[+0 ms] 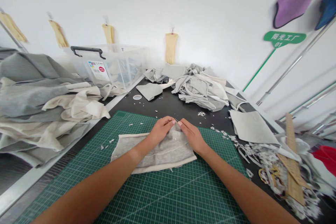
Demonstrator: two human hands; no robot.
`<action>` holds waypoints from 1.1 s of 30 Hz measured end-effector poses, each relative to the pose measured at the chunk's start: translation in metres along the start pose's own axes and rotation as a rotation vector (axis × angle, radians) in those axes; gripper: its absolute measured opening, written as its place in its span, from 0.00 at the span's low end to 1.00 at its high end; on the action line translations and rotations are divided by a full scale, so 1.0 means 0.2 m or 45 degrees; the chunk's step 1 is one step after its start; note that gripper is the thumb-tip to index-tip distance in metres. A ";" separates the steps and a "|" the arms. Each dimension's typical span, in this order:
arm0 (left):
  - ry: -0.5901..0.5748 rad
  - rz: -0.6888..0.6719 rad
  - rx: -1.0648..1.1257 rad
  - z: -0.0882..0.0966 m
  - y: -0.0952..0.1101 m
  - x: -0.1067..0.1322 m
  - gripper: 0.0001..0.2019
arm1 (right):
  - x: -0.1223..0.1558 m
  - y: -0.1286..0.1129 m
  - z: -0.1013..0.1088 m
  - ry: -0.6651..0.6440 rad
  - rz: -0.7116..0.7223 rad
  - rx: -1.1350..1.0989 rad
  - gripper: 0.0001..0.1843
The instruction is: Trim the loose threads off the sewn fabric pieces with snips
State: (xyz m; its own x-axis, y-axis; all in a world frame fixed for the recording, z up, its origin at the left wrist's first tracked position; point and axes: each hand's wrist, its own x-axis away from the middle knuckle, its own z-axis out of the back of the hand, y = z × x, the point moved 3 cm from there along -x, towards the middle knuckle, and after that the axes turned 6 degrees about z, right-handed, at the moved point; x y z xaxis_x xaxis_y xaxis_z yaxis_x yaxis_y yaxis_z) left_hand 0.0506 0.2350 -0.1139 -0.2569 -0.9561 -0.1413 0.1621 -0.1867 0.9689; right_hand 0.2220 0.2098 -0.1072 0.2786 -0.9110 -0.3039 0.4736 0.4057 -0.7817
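The soft, light grey fabric piece (154, 151) lies limp on the green cutting mat (181, 196), easiest held by its firmer cream hem (160, 167). The left hand (160, 131) and right hand (192, 135) meet at its upper edge, fingers (169, 122) curled inward; whether they grip cloth or the small metal sliver (176, 120), I cannot tell.

Fabric-cutting workshop, green cutting mat (170, 192), fabric scraps (202, 91)

We see a grey fabric piece (154, 152) edged in cream, on a dark green cutting mat (183, 196) printed with a pale grid. The tabletop (170, 106) around it is black. Up on the wall we see a purple panel (298, 0) bordered in black, a blue panel (327, 10), and a green sign (285, 38) with white lettering.
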 end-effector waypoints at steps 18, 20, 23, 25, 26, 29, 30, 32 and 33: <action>0.520 -0.131 -0.074 0.12 0.13 0.02 0.12 | -0.05 -0.01 0.02 -0.373 -0.258 -0.385 0.18; 0.564 -0.179 -0.096 0.15 0.20 0.02 0.11 | -0.03 -0.03 0.02 -0.445 -0.339 -0.513 0.18; 0.611 -0.241 -0.104 0.19 0.33 0.03 0.11 | -0.01 -0.06 0.01 -0.524 -0.390 -0.601 0.16; 0.651 -0.279 -0.106 0.23 0.42 0.04 0.10 | 0.00 -0.07 0.01 -0.552 -0.406 -0.603 0.15; 0.674 -0.300 -0.106 0.25 0.46 0.05 0.10 | 0.00 -0.07 0.00 -0.554 -0.416 -0.600 0.15; 0.721 -0.375 -0.107 0.29 0.57 0.08 0.09 | 0.00 -0.08 -0.01 -0.504 -0.460 -0.625 0.14; 0.724 -0.394 -0.108 0.30 0.60 0.09 0.09 | 0.00 -0.09 -0.01 -0.463 -0.471 -0.649 0.13; 0.711 -0.412 -0.115 0.31 0.65 0.11 0.09 | -0.01 -0.10 -0.01 -0.364 -0.491 -0.709 0.14; 0.703 -0.418 -0.122 0.32 0.67 0.12 0.08 | -0.01 -0.11 -0.01 -0.316 -0.504 -0.746 0.14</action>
State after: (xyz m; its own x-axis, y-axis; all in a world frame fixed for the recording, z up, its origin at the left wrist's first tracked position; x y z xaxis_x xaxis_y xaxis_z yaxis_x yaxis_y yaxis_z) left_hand 0.0052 0.2018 0.0261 0.2160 -0.8167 -0.5351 0.2493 -0.4837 0.8390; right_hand 0.2089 0.2031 -0.0903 0.3929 -0.9091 0.1381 0.0745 -0.1183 -0.9902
